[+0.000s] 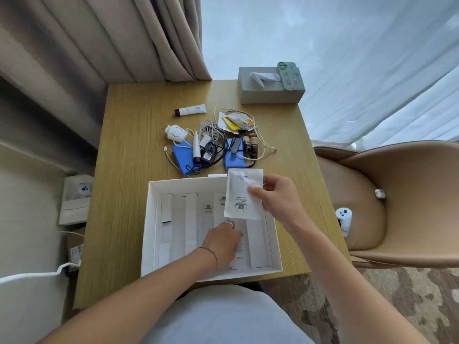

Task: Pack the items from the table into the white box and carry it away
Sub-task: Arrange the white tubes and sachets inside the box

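Observation:
The open white box stands at the near edge of the wooden table and holds several long white cartons side by side. My left hand reaches into the box, its fingers curled down over a slim white carton. My right hand pinches a flat white sachet and holds it above the box's far right corner. Behind the box lie a cream tube, a white plug, tangled cables, a black charger, two blue pads, small brown bottles and crumpled packets.
A grey tissue box with a phone on it sits at the table's far right corner. A tan chair carrying a white controller stands to the right. Curtains hang behind; boxes and a white cable lie on the floor at left.

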`<state>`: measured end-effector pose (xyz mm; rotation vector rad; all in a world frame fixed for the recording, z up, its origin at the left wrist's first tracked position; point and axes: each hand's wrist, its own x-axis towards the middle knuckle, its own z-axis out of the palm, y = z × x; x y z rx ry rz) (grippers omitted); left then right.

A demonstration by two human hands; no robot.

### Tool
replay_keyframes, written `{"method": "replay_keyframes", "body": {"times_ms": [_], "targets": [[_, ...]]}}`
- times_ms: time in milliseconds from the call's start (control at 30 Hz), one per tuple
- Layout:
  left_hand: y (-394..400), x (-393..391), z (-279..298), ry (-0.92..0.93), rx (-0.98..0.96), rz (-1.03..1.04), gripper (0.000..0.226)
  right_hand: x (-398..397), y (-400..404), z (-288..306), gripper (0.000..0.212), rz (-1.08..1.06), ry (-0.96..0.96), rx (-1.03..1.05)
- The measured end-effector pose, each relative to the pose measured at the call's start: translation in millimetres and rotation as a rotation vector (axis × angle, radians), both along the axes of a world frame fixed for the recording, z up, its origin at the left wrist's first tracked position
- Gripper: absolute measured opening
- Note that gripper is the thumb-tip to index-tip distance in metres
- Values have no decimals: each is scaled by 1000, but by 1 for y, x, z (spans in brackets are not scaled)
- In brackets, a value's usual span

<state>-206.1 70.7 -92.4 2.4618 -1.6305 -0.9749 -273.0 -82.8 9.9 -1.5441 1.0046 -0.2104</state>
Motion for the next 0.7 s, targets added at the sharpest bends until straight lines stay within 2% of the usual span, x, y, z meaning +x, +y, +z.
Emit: {"method": "replay_keyframes", "body": {"times_ms": [167, 267, 367, 533, 700], "targets": [[40, 31, 24, 37, -73, 140, 37, 23, 12, -9, 7, 87, 93, -72], [67, 57, 41, 6, -148, 403, 36, 35, 25, -17, 5, 120, 151, -95], [82, 74, 56, 60, -228, 637, 35, 42, 39, -33, 9, 164, 249, -128], [84, 69, 78, 154, -334, 671, 36, 52, 55, -66, 13, 265, 382, -133], [88, 70, 90, 251, -388, 731, 33, 63, 59, -91, 14, 270, 470, -120]]}}
